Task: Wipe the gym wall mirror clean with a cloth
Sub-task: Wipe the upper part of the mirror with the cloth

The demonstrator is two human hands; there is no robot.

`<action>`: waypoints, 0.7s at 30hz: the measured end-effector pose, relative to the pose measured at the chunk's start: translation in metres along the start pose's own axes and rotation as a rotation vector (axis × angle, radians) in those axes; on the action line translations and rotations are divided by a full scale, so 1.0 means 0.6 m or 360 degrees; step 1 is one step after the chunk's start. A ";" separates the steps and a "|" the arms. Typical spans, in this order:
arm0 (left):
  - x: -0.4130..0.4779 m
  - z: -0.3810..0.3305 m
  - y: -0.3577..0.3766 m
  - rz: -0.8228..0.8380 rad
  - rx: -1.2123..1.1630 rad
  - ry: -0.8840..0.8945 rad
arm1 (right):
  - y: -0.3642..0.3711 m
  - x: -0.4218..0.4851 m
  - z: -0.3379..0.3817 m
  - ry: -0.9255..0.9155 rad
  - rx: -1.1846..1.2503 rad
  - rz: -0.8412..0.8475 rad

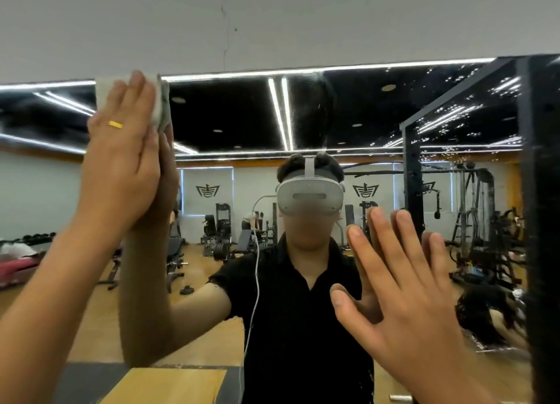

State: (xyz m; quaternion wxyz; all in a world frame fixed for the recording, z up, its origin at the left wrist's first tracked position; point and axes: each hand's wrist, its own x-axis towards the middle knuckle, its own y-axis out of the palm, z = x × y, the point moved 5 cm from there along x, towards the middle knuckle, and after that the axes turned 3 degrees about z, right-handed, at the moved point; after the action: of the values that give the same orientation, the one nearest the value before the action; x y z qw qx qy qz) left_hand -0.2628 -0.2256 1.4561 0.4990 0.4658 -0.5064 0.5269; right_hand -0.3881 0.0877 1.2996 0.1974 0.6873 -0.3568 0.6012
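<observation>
The cloth (160, 103), long edge upright, is pressed on the mirror (363, 115) by the flat left hand (121, 161); the right hand (406, 288) is spread wide.

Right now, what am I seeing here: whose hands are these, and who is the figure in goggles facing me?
No machine here: this is one picture from a camera worn on a person's head. They face a wall mirror, so the figure in the white headset is their own reflection, and the gym equipment is reflected too. The left hand presses a white cloth flat against the glass near the top edge. The right hand is open, fingers spread, holding nothing, close to the glass lower down. White specks dot the upper right.
</observation>
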 end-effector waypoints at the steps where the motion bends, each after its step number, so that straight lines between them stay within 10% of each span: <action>1: -0.001 -0.007 0.001 -0.0037 0.0011 0.0005 | 0.000 -0.001 0.001 -0.0004 -0.0010 -0.0003; 14: -0.070 -0.260 0.107 0.0277 0.0153 0.0492 | -0.001 0.001 -0.005 -0.0043 0.0079 -0.0017; 21: -0.058 -0.167 0.048 0.0266 -0.0020 0.0125 | 0.000 -0.003 -0.004 -0.0030 0.0040 0.0023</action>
State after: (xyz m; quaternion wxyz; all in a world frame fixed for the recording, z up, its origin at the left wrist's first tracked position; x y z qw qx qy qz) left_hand -0.2877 -0.1272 1.4142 0.4757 0.3978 -0.5269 0.5813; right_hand -0.3902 0.0899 1.2981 0.1809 0.6928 -0.3560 0.6005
